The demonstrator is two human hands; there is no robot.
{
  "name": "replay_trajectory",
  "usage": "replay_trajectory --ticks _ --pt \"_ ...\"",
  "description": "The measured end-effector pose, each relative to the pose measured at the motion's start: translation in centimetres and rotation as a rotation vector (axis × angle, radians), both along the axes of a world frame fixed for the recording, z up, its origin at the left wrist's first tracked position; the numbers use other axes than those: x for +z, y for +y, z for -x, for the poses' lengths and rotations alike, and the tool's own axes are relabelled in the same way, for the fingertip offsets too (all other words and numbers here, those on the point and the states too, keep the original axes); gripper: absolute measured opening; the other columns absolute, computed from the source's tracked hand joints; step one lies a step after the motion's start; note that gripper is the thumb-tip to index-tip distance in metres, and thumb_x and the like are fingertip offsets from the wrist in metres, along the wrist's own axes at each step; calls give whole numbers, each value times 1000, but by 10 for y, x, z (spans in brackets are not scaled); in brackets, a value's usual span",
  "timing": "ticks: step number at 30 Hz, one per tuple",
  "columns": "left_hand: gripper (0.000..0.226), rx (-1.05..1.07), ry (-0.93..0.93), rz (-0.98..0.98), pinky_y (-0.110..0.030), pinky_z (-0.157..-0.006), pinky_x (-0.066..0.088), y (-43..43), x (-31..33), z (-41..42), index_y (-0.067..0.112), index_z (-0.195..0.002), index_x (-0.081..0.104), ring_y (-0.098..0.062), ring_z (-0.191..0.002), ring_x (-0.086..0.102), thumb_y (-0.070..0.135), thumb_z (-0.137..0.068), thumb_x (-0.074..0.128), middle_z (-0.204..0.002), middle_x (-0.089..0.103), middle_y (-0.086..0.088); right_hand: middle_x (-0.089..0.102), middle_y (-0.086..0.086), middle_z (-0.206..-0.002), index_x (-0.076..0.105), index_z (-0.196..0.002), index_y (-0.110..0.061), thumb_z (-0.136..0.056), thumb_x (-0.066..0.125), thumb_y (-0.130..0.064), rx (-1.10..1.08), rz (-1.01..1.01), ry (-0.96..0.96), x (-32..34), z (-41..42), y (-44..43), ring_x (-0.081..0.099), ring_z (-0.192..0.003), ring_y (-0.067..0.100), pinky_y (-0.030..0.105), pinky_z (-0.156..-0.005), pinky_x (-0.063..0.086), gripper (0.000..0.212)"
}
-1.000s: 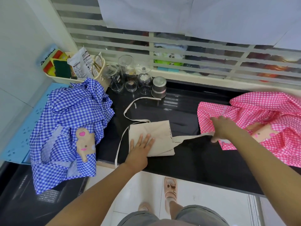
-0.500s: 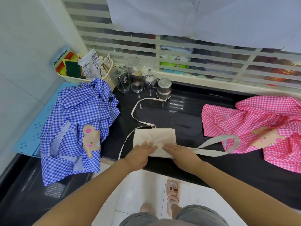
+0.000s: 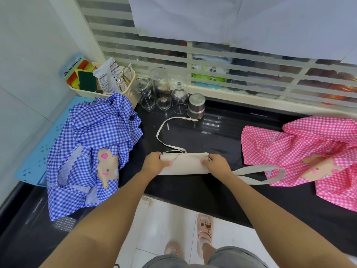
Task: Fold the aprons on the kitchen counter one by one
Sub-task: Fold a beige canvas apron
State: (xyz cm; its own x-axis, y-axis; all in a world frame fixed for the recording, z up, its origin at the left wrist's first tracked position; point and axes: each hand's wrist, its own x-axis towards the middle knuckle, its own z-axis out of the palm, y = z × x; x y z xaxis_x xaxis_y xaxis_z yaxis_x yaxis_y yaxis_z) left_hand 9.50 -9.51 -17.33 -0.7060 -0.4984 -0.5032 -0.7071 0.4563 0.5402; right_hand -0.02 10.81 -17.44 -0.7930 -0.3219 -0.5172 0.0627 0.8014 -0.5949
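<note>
A beige apron (image 3: 186, 164) lies folded into a narrow strip near the front of the black counter (image 3: 212, 194). My left hand (image 3: 154, 164) grips its left end and my right hand (image 3: 217, 164) grips its right end, fingers curled over the far edge. One beige strap (image 3: 164, 130) loops toward the back, and another strap (image 3: 260, 174) trails right onto the pink apron. A crumpled blue checked apron (image 3: 92, 147) lies at the left. The pink checked apron (image 3: 305, 153) lies heaped at the right.
Upturned glasses (image 3: 160, 88) and a steel cup (image 3: 196, 106) stand at the back by the window grille. A cream basket (image 3: 100, 81) with packets and sponges sits back left, with a blue mat (image 3: 38, 157) beside the blue apron. The counter's front edge runs below my hands.
My right hand let go of the right strap and came back to the beige apron. Both hands went from pressing flat on it to gripping its ends, and the cloth is now a narrower strip.
</note>
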Motion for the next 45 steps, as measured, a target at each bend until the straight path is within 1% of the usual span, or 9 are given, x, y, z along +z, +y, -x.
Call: replay_trajectory --ticks 7,14,18,22,25,29,36,40,45 --pt "48 148 51 86 -33 -74 45 12 -8 -1 4 -109 52 -28 -95 61 31 -78 77 -103 65 -13 46 2 -94 45 -90 -11 -87 54 -16 -110 47 165 -6 -1 -1 47 -80 19 26 -62 36 11" --pt "69 196 -63 233 -41 -93 41 24 -8 3 0 -123 42 -35 -118 50 41 -78 75 -128 48 -18 49 10 -130 48 -131 -8 -82 66 -11 376 -156 108 7 33 -16 44 -121 25 29 -101 35 52" --pt "63 179 -37 213 -37 -95 39 23 -12 -1 2 -124 48 -33 -120 46 41 -81 72 -127 50 -18 55 8 -122 64 -113 -9 -81 65 -10 582 -317 17 17 45 -31 52 -110 24 28 -95 41 32" --pt "48 123 -59 218 -35 -92 39 20 -13 -1 8 -109 60 -32 -111 50 46 -81 70 -111 56 -15 48 0 -98 51 -89 -17 -79 69 -21 612 -229 -23 16 43 -33 47 -82 14 23 -62 38 21" --pt "37 184 76 44 -27 -63 39 19 -13 -2 16 -70 45 -24 -75 52 34 -78 77 -73 50 -1 51 -2 -93 49 -92 -19 -80 66 -19 571 -144 -162 17 40 -24 48 -76 12 23 -59 39 20" --pt "33 336 143 -553 -27 -77 54 24 -2 3 2 -103 67 -19 -91 67 18 -77 79 -103 71 -12 62 13 -116 59 -115 -7 -76 61 -18 545 -77 -382 25 44 6 61 -105 28 41 -92 50 40" --pt "19 741 523 -1302 -28 -78 56 76 32 54 7 -106 63 -14 -84 68 18 -90 61 -91 71 -5 66 12 -108 54 -123 -3 -87 53 3 -46 606 -696 47 54 58 66 -90 24 31 -73 56 37" --pt "32 463 426 -1224 -44 -97 49 121 56 84 1 -123 57 -30 -112 61 16 -95 54 -118 65 -16 64 9 -120 49 -130 -11 -89 60 -2 -121 774 -596 64 60 68 65 -106 25 36 -86 55 43" --pt "31 234 528 -888 -51 -98 48 128 99 112 4 -125 57 -30 -111 63 11 -95 54 -120 66 -14 61 0 -116 50 -118 -16 -79 70 -41 -75 554 -216 101 74 92 63 -103 16 35 -90 54 50"
